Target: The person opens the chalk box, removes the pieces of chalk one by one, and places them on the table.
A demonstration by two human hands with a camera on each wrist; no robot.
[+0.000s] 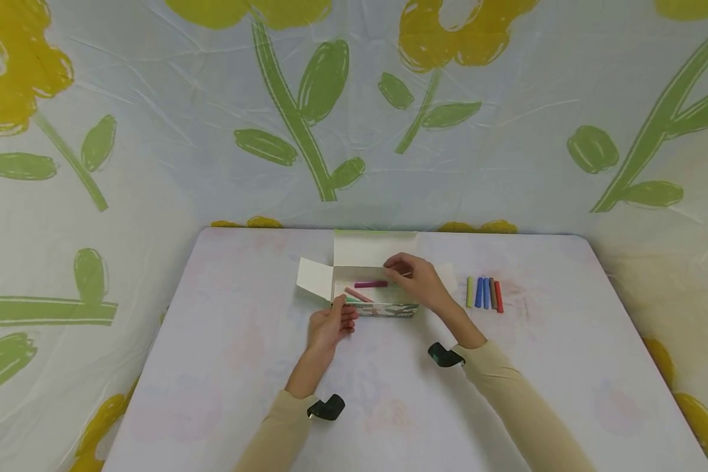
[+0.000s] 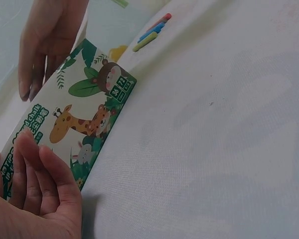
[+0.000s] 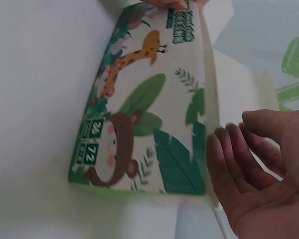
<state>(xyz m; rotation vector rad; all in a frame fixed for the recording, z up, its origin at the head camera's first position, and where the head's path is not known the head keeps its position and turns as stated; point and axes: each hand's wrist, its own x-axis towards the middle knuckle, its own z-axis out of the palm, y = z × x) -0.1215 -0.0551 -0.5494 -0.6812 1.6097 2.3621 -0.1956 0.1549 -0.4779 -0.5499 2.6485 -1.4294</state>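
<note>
An opened cardboard chalk box [image 1: 389, 310] with printed animals stands on the table, its flaps folded out. My left hand [image 1: 328, 326] grips its front left edge, thumb over the rim and fingers against the printed front [image 2: 92, 117]. Inside lie a purple chalk [image 1: 370, 284] and a pink chalk [image 1: 358, 295], with part of a green one by the left thumb. Over the box's right side hovers my right hand [image 1: 415, 278], fingers loosely bent. In the right wrist view nothing shows between the thumb and fingers of that hand [image 3: 264, 169].
To the right of the box several chalks lie side by side: a yellow-green one [image 1: 469, 292], two blue ones, a brown one [image 1: 493, 294] and a red one [image 1: 499, 297]. A flower-patterned cloth [image 1: 212, 98] hangs behind the pale table [image 1: 224, 393].
</note>
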